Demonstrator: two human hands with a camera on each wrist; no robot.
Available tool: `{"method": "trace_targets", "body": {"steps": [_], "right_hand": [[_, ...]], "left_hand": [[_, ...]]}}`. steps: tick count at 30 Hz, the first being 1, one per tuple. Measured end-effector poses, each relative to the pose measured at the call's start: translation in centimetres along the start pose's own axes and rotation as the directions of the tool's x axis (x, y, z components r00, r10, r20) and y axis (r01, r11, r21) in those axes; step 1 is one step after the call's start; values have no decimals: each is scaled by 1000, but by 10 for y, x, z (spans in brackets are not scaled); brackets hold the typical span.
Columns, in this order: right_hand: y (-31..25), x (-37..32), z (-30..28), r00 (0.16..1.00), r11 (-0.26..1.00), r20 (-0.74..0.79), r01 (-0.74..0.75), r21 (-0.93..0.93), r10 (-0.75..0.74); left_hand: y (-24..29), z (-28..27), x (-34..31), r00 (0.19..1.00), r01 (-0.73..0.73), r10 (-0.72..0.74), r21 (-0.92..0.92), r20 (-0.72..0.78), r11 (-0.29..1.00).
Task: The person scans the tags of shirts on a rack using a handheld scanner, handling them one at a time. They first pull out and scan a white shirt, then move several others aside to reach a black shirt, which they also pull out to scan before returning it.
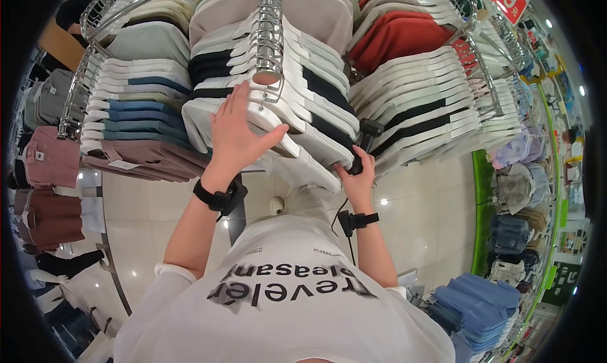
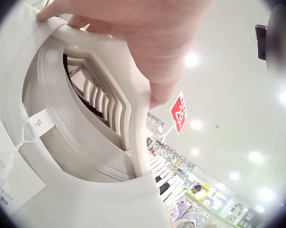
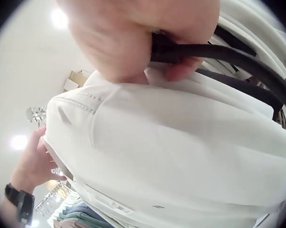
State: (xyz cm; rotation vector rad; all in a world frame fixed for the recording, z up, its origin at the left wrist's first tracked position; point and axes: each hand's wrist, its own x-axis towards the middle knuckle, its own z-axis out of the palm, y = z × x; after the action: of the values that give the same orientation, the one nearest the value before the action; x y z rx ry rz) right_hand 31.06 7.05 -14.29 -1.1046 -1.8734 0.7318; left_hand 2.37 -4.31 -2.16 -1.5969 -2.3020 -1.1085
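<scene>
My left hand (image 1: 237, 135) rests on the front white hanger (image 1: 262, 115) of the middle rack, fingers extended and thumb spread to the side. In the left wrist view, the fingers reach over the hanger's top and the thumb touches its sloping arm. A white shirt (image 2: 109, 204) hangs from it, with a size label (image 2: 39, 122) inside the collar and a paper tag (image 2: 14, 175). My right hand (image 1: 359, 179) grips a black handheld device (image 1: 370, 130) beside the shirt's shoulder. In the right wrist view, white fabric (image 3: 171, 128) lies right below that hand.
White, black and coloured shirts hang closely packed on both sides, including blue-green ones (image 1: 142, 126) and red ones (image 1: 395, 40). The chrome rail (image 1: 267, 40) ends just above my left hand. A thin black cable (image 1: 338, 217) hangs near my right wrist. Folded blue clothes (image 1: 474, 306) lie lower right.
</scene>
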Motion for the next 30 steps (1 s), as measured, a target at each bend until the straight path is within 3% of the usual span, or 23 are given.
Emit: {"method": "trace_targets", "body": {"steps": [2,8,18,20,23,30], "right_hand": [[8,-2,-2,1000,999,10,-23,29,23],[7,24,-45,997,999,83,12,-43,-9],[2,46,-79,1000,997,26,-3,-76,5],[1,46,-80,1000,997,28,4,-82,-2],[0,43,-79,999,995,48,-7,-96,12],[2,21,-61,997,991,75,19,-133,-9]], "left_hand": [[1,-2,1,991,102,-95,-65,95,993],[1,-7,2,989,97,-88,-66,119,993],[8,-14,4,984,119,-109,-59,142,991],[16,-20,6,956,189,-176,-32,235,982],[7,-11,2,982,113,-111,-5,151,994],[13,-8,-1,977,138,-128,-46,170,989]]}}
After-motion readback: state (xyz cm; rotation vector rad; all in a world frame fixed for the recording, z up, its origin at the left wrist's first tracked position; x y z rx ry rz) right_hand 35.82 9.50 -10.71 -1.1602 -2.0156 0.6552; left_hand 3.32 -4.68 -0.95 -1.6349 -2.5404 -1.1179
